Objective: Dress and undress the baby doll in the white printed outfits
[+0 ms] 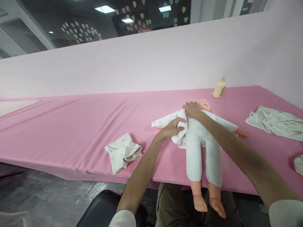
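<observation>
The shirt (pixel 163 121) is gripped by closed fingers of left hand (pixel 173 126) and right hand (pixel 193 110); the doll (pixel 195 157), overhanging the tabletop (pixel 82 126), could be tugged off.

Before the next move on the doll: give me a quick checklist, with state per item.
1. Left hand pinches the white top beside the doll's chest: ok.
2. Right hand lies on the top at the doll's shoulder; whether its fingers grip firmly: cannot tell.
3. Doll lies face up on the pink table: ok.
4. Doll fully supported: not ok, both legs hang over the front edge.
5. Doll's arm inside the sleeve under the hands: cannot tell, hidden.
6. Bottle stands apart from both hands: ok.
</observation>
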Tool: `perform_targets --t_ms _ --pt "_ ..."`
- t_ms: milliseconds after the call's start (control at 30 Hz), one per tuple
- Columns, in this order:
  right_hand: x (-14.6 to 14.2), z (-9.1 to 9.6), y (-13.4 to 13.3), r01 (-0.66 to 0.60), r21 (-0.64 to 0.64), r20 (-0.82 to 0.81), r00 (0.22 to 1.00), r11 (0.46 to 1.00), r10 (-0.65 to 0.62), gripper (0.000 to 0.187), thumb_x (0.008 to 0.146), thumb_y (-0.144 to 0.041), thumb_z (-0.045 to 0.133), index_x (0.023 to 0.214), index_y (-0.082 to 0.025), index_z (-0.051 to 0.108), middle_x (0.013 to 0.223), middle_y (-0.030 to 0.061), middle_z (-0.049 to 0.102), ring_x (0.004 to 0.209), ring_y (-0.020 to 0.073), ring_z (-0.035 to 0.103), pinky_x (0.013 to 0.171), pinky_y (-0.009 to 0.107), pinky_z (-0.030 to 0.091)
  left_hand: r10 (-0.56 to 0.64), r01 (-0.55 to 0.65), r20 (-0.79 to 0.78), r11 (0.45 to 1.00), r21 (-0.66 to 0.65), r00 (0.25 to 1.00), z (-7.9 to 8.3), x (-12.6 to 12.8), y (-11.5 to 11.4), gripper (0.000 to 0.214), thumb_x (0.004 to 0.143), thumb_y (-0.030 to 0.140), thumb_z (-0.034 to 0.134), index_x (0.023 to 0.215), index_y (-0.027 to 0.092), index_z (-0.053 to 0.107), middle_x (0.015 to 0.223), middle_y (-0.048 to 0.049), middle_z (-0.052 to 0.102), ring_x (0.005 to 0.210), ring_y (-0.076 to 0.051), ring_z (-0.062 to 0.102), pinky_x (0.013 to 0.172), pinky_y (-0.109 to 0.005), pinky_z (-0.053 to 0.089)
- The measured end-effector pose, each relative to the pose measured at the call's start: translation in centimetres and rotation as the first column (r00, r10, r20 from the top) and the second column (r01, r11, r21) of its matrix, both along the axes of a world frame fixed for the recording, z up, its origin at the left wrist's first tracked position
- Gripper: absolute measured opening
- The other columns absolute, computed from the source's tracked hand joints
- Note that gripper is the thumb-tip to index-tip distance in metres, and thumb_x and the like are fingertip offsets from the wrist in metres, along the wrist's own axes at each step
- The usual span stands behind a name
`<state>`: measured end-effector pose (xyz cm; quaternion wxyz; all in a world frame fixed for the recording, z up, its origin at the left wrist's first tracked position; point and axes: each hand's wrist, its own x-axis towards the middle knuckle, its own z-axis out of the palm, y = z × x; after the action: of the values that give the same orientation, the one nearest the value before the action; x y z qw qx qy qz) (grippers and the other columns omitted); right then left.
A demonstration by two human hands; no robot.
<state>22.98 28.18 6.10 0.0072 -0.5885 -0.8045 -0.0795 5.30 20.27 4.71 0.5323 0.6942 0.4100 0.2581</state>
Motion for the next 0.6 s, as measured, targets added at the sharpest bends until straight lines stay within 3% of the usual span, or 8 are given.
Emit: perform_targets --t_ms 100,267,433,500,600 --pt "0.6 -0.1 0.1 0.001 -0.004 0.021 1.0 1.0 -0.001 0.036 0.086 -0.004 0.04 0.104 -0.014 0.071 0.106 0.0189 0.068 0.102 0.0307 0.06 0.083 0.039 0.039 -0.06 0.059 -0.025 0.998 -0.005 0.998 0.0 0.9 -0.7 0.025 0.079 0.019 0.053 0.103 0.022 0.061 0.064 0.0038 0.044 0.048 -0.007 0.035 0.043 -0.02 0.024" --pt "0.1 0.1 -0.4 -0.023 -0.018 0.013 1.0 1.0 0.024 0.038 0.087 -0.004 0.038 0.105 -0.014 0.07 0.107 0.0181 0.069 0.105 0.0287 0.059 0.084 0.037 0.039 -0.11 0.107 -0.068 0.993 -0.045 0.992 0.4 1.1 -1.1 0.016 0.08 0.021 0.051 0.092 0.021 0.061 0.069 0.0018 0.05 0.054 -0.008 0.043 0.045 -0.019 0.03" --pt "1.3 -0.2 -2.1 -0.076 -0.027 -0.02 0.997 0.997 0.075 0.035 0.09 -0.01 0.04 0.112 -0.015 0.067 0.112 0.0156 0.066 0.101 0.0265 0.059 0.08 0.034 0.039 -0.275 0.271 -0.196 0.961 -0.05 0.941 1.7 0.6 -2.2 0.018 0.083 0.032 0.055 0.095 0.022 0.064 0.067 0.0019 0.046 0.054 -0.01 0.04 0.044 -0.02 0.033" --pt "2.5 -0.3 -3.3 -0.117 -0.009 -0.065 0.991 0.993 0.116 0.033 0.093 -0.015 0.038 0.111 -0.015 0.066 0.114 0.015 0.065 0.101 0.0264 0.058 0.081 0.034 0.04 -0.301 0.315 -0.265 0.949 0.011 0.916 2.1 1.0 -3.1 0.019 0.086 0.035 0.054 0.096 0.023 0.063 0.063 0.0024 0.044 0.053 -0.011 0.04 0.046 -0.022 0.034" --pt "4.3 -0.2 -5.5 -0.186 0.032 -0.161 0.969 0.982 0.189 0.035 0.097 -0.02 0.034 0.107 -0.014 0.067 0.114 0.0134 0.065 0.105 0.0249 0.057 0.089 0.035 0.039 -0.216 0.333 -0.392 0.907 0.257 0.894 2.2 2.5 -4.9 0.019 0.091 0.034 0.047 0.093 0.024 0.063 0.069 -0.0002 0.056 0.058 -0.014 0.047 0.054 -0.025 0.033"
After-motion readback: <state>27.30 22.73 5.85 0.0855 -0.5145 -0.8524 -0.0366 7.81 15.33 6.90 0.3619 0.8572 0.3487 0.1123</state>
